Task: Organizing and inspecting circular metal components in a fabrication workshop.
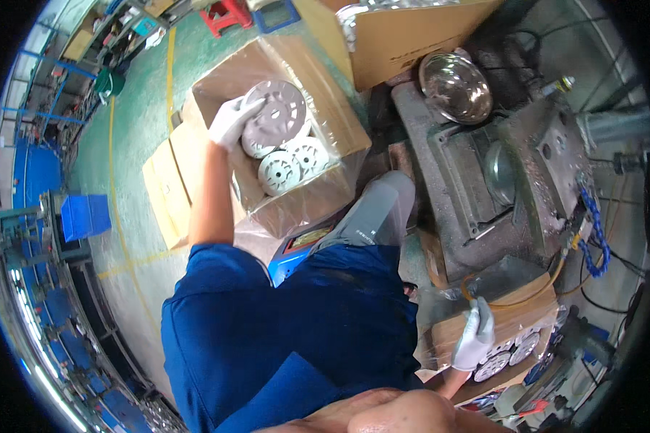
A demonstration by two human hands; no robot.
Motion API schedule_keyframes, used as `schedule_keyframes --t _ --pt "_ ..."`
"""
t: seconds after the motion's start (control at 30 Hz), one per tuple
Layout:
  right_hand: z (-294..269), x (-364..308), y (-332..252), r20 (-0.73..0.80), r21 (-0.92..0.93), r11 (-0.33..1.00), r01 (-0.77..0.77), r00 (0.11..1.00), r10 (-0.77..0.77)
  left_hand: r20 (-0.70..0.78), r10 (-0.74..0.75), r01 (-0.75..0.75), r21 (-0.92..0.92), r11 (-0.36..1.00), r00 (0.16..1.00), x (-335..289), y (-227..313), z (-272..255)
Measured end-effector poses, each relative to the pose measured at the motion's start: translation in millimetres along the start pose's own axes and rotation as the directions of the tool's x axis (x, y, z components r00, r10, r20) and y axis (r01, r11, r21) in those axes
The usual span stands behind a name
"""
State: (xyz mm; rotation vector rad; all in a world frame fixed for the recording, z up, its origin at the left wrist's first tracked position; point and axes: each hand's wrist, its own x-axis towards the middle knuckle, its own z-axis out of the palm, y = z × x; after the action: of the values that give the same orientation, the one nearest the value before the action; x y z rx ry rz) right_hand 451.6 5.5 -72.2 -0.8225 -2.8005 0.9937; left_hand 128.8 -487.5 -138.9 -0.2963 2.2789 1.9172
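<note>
My left hand [231,123], in a white glove, reaches into the open cardboard box [285,206] on the left. Its fingers close round the left edge of a round grey metal disc [283,108] with small holes near its rim. Below that disc, paler discs with cut-out slots, such as a slotted disc [279,172], lie in the box. Off to the right, my right hand [475,338], also gloved, hovers beside a second cardboard box [451,333] with its fingers stretched out. It holds nothing that I can see. Several silvery slotted discs [492,366] lie in this box.
A grey metal machine [440,187] stands at the right, with a shiny round bowl [456,86] on its far end. A yellowish hose [534,297] crosses the lower-right box. Another carton [412,43] stands behind. A blue bin [85,216] and shelving are farther left.
</note>
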Motion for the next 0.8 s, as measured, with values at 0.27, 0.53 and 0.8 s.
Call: schedule_keyframes --t 0.27,0.53,0.8 --pt "43.1 46.7 -40.9 0.66 0.734 0.131 -0.667 0.655 -0.367 0.812 0.536 -0.973 0.19 0.13 0.23 -122.1 153.3 194.2" --pt "15.2 47.2 -41.8 0.182 0.982 0.065 -0.177 0.979 -0.089 0.801 0.598 -0.961 -0.186 0.206 -0.027 -139.7 175.8 266.3" --pt "6.7 63.7 -49.3 0.017 0.927 0.374 0.024 0.994 -0.106 0.761 0.333 -0.173 -0.286 0.942 0.556 -128.1 123.8 348.0"
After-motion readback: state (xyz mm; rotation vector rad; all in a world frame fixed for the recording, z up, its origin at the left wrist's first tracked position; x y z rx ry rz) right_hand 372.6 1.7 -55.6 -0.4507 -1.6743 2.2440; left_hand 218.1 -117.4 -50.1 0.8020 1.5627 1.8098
